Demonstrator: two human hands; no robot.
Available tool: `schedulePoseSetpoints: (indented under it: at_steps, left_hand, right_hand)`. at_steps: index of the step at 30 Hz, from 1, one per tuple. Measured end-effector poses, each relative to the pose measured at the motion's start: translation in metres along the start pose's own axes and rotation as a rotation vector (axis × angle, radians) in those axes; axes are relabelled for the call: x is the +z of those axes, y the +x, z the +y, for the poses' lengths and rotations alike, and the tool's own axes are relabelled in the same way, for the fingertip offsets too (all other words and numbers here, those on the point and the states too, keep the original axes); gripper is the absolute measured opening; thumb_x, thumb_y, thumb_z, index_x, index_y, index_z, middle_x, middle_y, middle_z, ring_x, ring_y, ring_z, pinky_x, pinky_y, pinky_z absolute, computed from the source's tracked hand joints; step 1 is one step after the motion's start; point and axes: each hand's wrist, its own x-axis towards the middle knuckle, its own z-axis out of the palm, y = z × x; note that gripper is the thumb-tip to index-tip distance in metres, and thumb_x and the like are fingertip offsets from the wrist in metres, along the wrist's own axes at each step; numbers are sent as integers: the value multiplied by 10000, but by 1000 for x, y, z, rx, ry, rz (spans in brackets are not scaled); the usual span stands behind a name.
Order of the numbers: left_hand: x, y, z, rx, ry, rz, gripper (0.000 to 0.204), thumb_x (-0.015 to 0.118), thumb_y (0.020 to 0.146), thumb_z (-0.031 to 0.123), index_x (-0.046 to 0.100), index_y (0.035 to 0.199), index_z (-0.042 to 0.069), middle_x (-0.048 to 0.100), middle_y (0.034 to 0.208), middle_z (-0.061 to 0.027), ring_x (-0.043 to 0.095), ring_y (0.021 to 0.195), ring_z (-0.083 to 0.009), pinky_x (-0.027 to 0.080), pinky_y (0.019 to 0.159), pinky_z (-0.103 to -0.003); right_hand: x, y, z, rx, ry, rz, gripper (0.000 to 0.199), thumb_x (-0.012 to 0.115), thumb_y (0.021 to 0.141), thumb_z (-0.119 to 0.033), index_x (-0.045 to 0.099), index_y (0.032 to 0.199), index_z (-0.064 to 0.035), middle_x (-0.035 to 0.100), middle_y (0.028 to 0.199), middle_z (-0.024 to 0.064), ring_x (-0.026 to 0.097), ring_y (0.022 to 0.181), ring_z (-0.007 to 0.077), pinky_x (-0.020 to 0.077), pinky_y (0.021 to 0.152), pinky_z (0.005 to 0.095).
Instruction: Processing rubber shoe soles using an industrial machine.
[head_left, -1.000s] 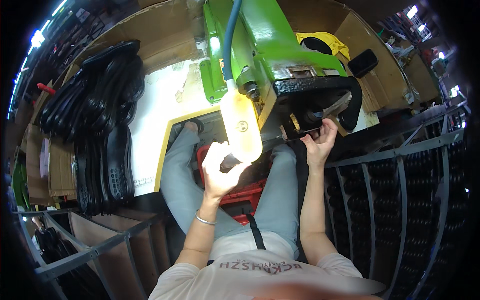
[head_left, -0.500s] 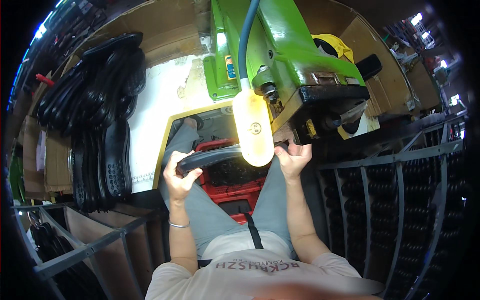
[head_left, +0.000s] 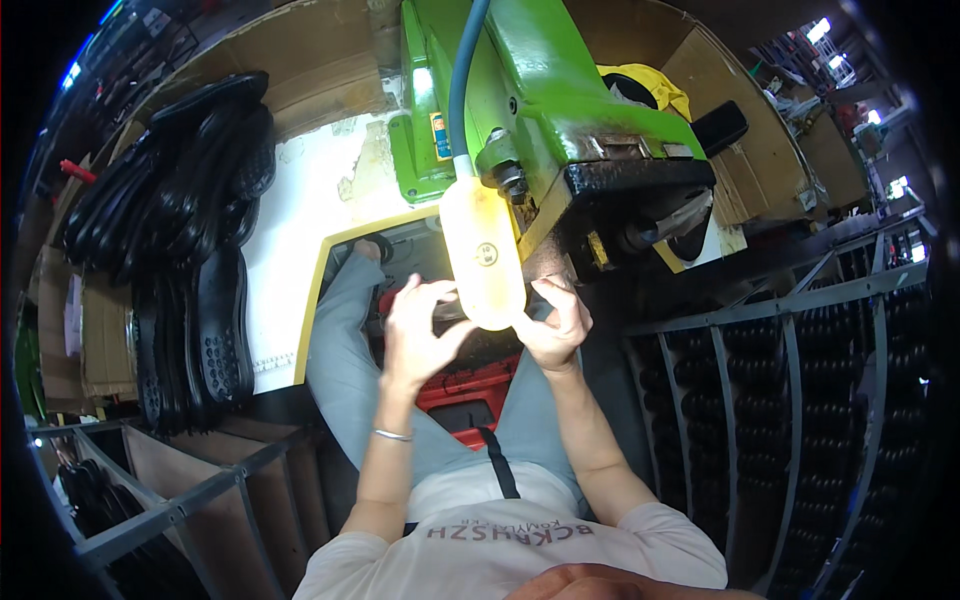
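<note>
yellow cloth | black oblong object nearby | cardboard wall | red rod, far left

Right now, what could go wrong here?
The left grip and right grip are close to the yellow oval fixture, so a knuckle might bump it. From this view the fixture also hides part of the space between them, so a slip there could go unnoticed. The loosely heaped black soles might slide if jolted.

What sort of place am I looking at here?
Probably a shoe factory or workshop: black shoe soles are piled on the left, a big green machine stands ahead, and a metal rack on the right holds rows of dark items.
</note>
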Motion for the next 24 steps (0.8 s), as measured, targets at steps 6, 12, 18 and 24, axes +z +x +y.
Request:
schedulePoseSetpoints:
  at_steps: [6, 12, 18, 24]
  left_hand:
    - [43, -5, -20, 5, -267, 182, 184, 711, 715, 48, 660, 890, 19, 677, 869, -131, 657, 822, -275, 519, 798, -370]
    - [77, -27, -27, -291, -825, 200, 362, 771, 738, -38, 585, 1048, -17, 642, 981, -79, 623, 907, -165, 496, 844, -291]
    - [100, -36, -31, -257, -790, 249, 390, 803, 731, 17, 573, 1046, 0, 650, 982, -70, 619, 895, -141, 478, 850, -274]
    - [113, -39, -37, -321, -964, 331, 404, 809, 729, 18, 575, 1058, 1, 650, 974, -63, 620, 902, -142, 481, 851, -279]
  right_hand:
    - [5, -14, 12, -5, 27, 52, 528, 897, 588, -61, 569, 997, 10, 661, 912, 147, 663, 778, 263, 543, 727, 363]
    - [22, -84, 52, 522, 421, 148, 618, 863, 675, -90, 536, 1176, 63, 620, 1128, 136, 605, 1023, 221, 476, 932, 346]
    - [21, -153, 91, 1214, 922, 179, 597, 694, 851, -80, 377, 1356, -84, 473, 1272, 66, 479, 1201, 232, 436, 994, 383]
    - [-6, -133, 85, 1215, 944, 297, 555, 720, 828, -63, 427, 1296, -110, 485, 1244, 102, 540, 1116, 250, 516, 896, 456]
